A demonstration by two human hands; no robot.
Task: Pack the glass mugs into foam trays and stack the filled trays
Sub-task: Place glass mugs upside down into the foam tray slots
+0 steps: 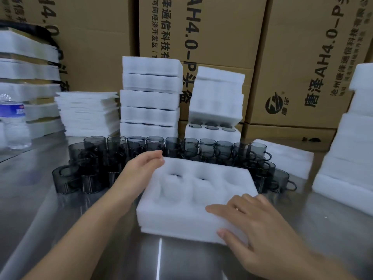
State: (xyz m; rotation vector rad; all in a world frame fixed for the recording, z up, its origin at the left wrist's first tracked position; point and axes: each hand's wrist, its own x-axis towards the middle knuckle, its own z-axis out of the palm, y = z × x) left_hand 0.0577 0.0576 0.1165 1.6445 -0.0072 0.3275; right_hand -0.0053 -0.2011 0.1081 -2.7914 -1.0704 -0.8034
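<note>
So this looks like somewhere mid-job, with plenty left to go. The foam tray [193, 201] being worked on sits on the steel tabletop [60, 219] between both hands. The left hand [145, 164] has loose, mostly straight fingers against its far left corner. The right hand [252, 225] lies flat and spread on the near right corner, thumb down the front wall. Neither is really clamping anything, more steadying or squaring the tray up. Its pockets look empty to me, though there's a dark smudge in two of the back ones and it's too blurry to say what that is. Just beyond both hands is a big crowd of smoky glass mugs [181, 148] standing in rows across the tabletop, none of them in foam yet, so that's the bulk of what's left. Further back past the left hand there's a tall stack of closed trays [149, 98], which I'd guess are filled ones already done. Past the right hand, a second pile sits on an open tray [212, 129] with dark mug rims showing in its pockets. There's a pile of flat foam sheets [86, 112] out beyond the left hand too, and cardboard boxes [201, 27] behind everything. My read: several trays packed and stacked, this one just starting, dozens of mugs waiting.
</note>
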